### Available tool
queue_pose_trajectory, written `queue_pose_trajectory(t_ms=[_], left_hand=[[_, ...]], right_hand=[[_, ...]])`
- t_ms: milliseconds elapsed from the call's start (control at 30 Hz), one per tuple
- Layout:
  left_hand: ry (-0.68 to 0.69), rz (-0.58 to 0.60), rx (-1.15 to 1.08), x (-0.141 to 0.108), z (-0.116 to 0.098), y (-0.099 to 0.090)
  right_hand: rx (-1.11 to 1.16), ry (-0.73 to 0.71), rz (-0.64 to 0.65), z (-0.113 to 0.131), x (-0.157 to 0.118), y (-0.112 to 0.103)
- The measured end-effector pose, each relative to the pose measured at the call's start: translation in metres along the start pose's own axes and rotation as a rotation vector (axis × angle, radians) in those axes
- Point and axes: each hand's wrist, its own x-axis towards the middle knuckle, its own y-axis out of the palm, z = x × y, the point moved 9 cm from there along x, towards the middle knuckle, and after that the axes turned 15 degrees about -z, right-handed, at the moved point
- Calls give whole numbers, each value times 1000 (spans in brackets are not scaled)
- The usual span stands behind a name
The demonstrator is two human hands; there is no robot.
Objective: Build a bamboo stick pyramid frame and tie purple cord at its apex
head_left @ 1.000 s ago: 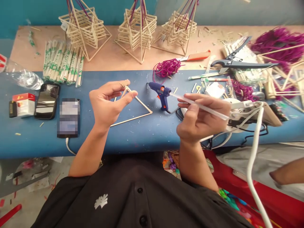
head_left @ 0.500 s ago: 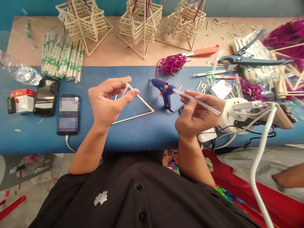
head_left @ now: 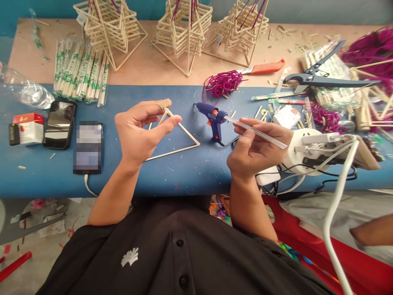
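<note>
Head view: the blue tabletop [head_left: 184, 176] spreads below me, with three stick structures [head_left: 183, 37] standing along its far, bare-wood side. Between my hands and those lies a tangle of purple cord [head_left: 224, 83]. My left hand [head_left: 136, 133] has thumb and fingertips clamped on one corner of a wooden triangle [head_left: 172, 152], just left of the blue glue gun [head_left: 217, 123]; its far corner seems to rest on the blue surface. My right hand [head_left: 258, 150] pinches a clear glue stick [head_left: 270, 139], its tip at the gun's back end.
</note>
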Motion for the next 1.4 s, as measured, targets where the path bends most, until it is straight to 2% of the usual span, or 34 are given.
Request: queue_pose_trajectory(t_ms=[267, 433, 633, 800, 1133, 1233, 1400], left_hand=[[-4, -5, -9, 0, -1, 0], [-21, -12, 23, 0, -1, -1], [-12, -12, 5, 1, -2, -1], [-20, 2, 21, 1, -2, -1], [-14, 4, 35, 2, -1, -1], [-19, 18, 42, 2, -1, 0], [-23, 15, 30, 2, -2, 0]], right_hand=[[74, -3, 20, 1, -2, 4], [31, -32, 25, 1, -2, 4], [11, -47, 92, -1, -4, 8], [-87, -48, 147, -4, -4, 11], [-211, -58, 132, -10, -2, 9], [-193, -20, 209, -14, -3, 17], [-283, 57, 455, -38, -17, 42]])
